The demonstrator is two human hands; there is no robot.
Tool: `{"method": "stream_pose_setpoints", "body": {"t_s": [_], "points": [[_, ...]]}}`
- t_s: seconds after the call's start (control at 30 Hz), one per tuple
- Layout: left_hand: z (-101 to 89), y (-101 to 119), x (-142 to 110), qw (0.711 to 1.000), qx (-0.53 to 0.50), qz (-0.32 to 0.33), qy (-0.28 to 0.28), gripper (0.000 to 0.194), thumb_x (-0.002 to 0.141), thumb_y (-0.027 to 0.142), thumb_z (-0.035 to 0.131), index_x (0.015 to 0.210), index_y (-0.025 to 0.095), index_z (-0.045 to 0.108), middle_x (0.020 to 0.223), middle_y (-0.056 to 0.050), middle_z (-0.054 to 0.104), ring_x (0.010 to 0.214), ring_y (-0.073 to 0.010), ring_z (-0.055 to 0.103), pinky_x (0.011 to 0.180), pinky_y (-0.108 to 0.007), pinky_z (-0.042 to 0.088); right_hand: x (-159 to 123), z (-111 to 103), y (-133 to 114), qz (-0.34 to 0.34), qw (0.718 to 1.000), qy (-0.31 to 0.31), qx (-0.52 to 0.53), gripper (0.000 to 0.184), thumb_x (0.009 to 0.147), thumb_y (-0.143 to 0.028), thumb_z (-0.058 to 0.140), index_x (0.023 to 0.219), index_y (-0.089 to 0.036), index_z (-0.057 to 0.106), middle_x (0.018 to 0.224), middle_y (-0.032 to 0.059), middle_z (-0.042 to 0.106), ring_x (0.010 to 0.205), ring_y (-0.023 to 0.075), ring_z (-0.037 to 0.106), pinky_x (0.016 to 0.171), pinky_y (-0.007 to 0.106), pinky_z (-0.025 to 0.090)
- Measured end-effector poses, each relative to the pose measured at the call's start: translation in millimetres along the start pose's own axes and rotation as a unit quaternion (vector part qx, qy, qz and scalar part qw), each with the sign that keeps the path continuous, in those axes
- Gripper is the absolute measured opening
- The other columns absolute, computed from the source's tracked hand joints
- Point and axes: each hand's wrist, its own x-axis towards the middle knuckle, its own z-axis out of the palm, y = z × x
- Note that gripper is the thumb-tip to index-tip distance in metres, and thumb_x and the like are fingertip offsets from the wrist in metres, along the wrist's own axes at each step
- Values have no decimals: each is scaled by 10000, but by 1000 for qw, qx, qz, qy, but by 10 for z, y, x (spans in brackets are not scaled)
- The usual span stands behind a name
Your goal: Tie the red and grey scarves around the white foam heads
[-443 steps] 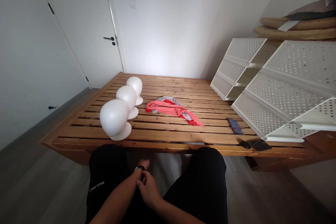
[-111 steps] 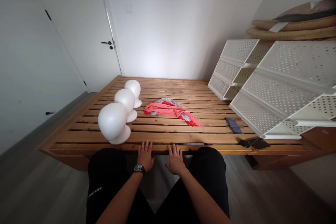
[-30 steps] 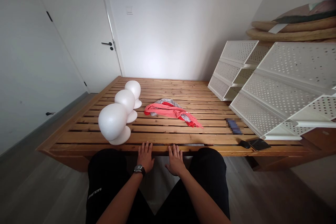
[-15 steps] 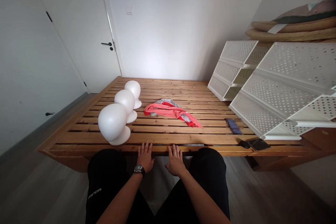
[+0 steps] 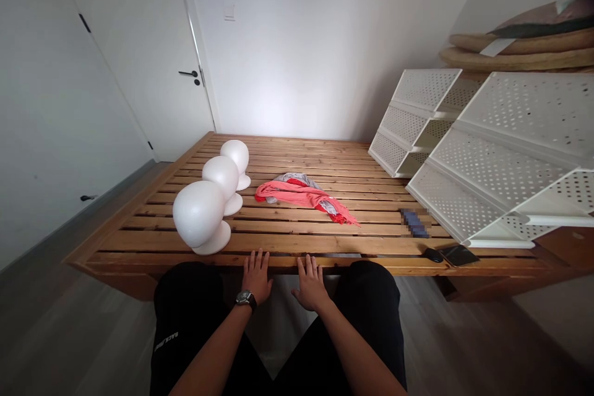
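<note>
My left hand point(image 5: 257, 277) lies flat with its fingers stretched out on the front edge of the slatted wooden platform point(image 5: 185, 242). Beside it, my right hand point(image 5: 310, 283) rests the same way, fingers apart; neither holds anything. Ahead of both hands lies a crumpled heap of coral-red and grey cloths point(image 5: 301, 197), which look like scarves. On the left, three white mannequin heads stand in a row going back: a near one point(image 5: 198, 215), a middle one point(image 5: 220, 177) and a far one point(image 5: 234, 157). The near head is closest to my left hand.
Two white perforated racks point(image 5: 505, 154) lean at the right, in front of stacked cushions point(image 5: 520, 55). A phone point(image 5: 458, 255), a small black object point(image 5: 434, 255) and a blurred-out blue item point(image 5: 415, 223) lie at the front right. A white door point(image 5: 139, 43) stands back left.
The view has shifted very slightly. My hands, the cloths and the mannequin heads stay where they were.
</note>
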Motion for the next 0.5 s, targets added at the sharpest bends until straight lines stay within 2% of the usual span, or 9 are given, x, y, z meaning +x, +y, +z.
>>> {"method": "stream_pose_setpoints", "body": {"t_s": [0.1,0.17,0.23,0.3,0.37,0.43,0.5], "points": [[-95,-7,12,1000,-15,3,-12,771,836,333,582,1566,210,366,1678,-76,245,1544,-328,176,1261,-538,97,-51,-22,-20,0,1000,-16,13,1034,832,-492,635,1629,-228,31,1689,108,-147,1552,314,-174,1242,509,-38],[-200,-63,42,1000,-26,-4,2,627,863,299,535,1486,242,486,1615,-66,378,1506,-316,257,1258,-549,82,-101,-34,-49,-3,1000,-23,18,1028,837,-485,630,1628,-253,15,1691,91,-145,1550,314,-180,1238,529,-58],[-315,-186,103,997,-37,-43,51,509,889,296,496,1388,233,572,1514,-89,493,1450,-316,330,1255,-553,75,-161,-46,-80,-12,999,-33,25,1018,845,-473,621,1627,-267,3,1691,82,-144,1552,309,-174,1235,546,-75],[-408,-376,203,982,-65,-125,124,487,899,333,494,1350,163,565,1425,-149,534,1385,-319,387,1235,-523,171,-227,-65,-103,-38,997,-54,32,1011,841,-455,625,1627,-272,16,1688,81,-154,1559,299,-150,1241,539,-58],[-460,-602,331,940,-111,-252,201,553,866,394,553,1316,73,526,1330,-215,540,1321,-342,426,1168,-505,300,-290,-91,-112,-75,993,-87,28,1025,821,-441,648,1628,-263,43,1695,93,-117,1568,303,-102,1245,539,-34],[-476,-814,460,883,-147,-361,263,639,797,458,638,1258,34,508,1258,-242,534,1287,-382,431,1112,-529,353,-347,-121,-108,-100,986,-130,21,1057,796,-437,673,1629,-232,56,1702,124,-7,1573,323,-13,1249,551,14],[-473,-972,559,842,-160,-419,299,734,736,491,702,1258,26,480,1277,-261,502,1293,-416,415,1100,-568,350,-392,-147,-99,-118,980,-161,21,1069,780,-438,687,1628,-192,83,1687,163,133,1562,344,116,1249,550,110]]}}
